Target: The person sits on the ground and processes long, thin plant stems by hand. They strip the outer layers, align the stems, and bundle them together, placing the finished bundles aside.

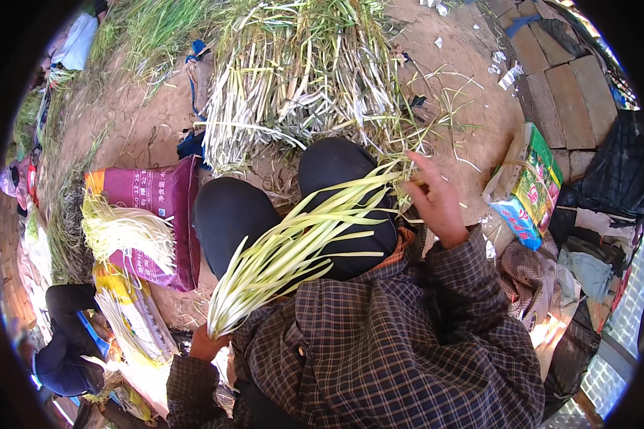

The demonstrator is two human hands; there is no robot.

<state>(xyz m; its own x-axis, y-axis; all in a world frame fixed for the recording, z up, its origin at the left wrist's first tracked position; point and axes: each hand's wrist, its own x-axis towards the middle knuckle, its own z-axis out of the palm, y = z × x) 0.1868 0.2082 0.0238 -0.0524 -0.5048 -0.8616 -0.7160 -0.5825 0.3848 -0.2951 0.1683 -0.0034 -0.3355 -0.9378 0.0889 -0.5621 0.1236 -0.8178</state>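
Observation:
My left hand (208, 344) grips a bundle of blanched yellow chives (295, 236) by its white ends. The pale leaves fan out across my dark-trousered knees (236, 206), their tips towards the upper right. Beside those tips is my right hand (437, 201), fingers apart, with withered leaf scraps (404, 187) close to the fingertips. Whether it touches them is hard to tell. In front of my knees lies a large heap of untrimmed chives (300, 80), white stalks towards me and greener leaves farther off.
A purple printed sack (185, 225) at left carries a sorted bunch of pale chives (131, 230). Another person's dark-clothed leg (67, 305) is at lower left. A green printed carton (531, 187) stands at right, near paving bricks (569, 96). White paper scraps (510, 75) litter the dirt floor.

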